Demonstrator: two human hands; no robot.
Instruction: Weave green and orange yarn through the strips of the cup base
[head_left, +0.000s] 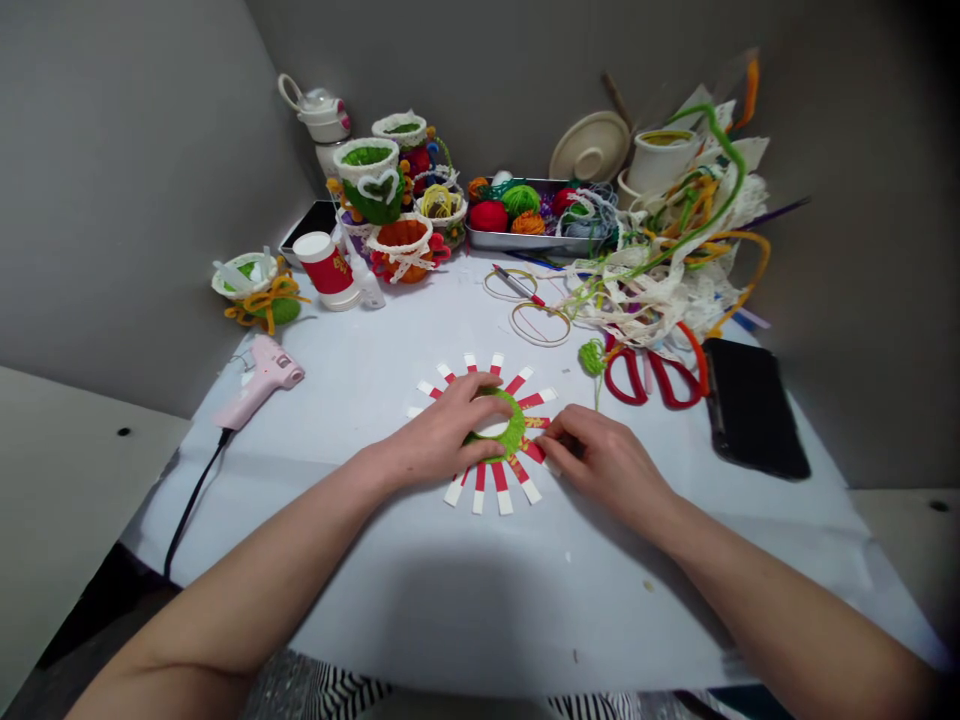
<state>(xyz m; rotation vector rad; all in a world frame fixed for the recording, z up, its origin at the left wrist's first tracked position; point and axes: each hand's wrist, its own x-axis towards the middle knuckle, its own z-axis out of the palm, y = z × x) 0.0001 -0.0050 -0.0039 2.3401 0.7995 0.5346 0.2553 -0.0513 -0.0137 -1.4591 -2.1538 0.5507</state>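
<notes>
- White-topped table (352,365), grey walls (480,90) around it.
- Near its middle, one flattened sunburst (502,487): at least a dozen red-and-white strips (478,488), one green yarn ring (515,432).
- Two hands: left hand (450,430), fingers spread over the ring; right hand (604,455), thumb and fingertips pinching one strip.
- Beyond: one green yarn ball (592,356), two hoops (541,344), one pen (517,285).
- Farther out: one phone (757,410), one pink glue gun (262,380).

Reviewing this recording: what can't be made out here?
Head view:
Green yarn ring: left part, under the left hand.
Red-and-white paper strip: outer end, partly behind right hand.
Red-handled scissors: blades, beneath tangled white lace.
Thin black cord: lower end, hidden by the white table.
</notes>
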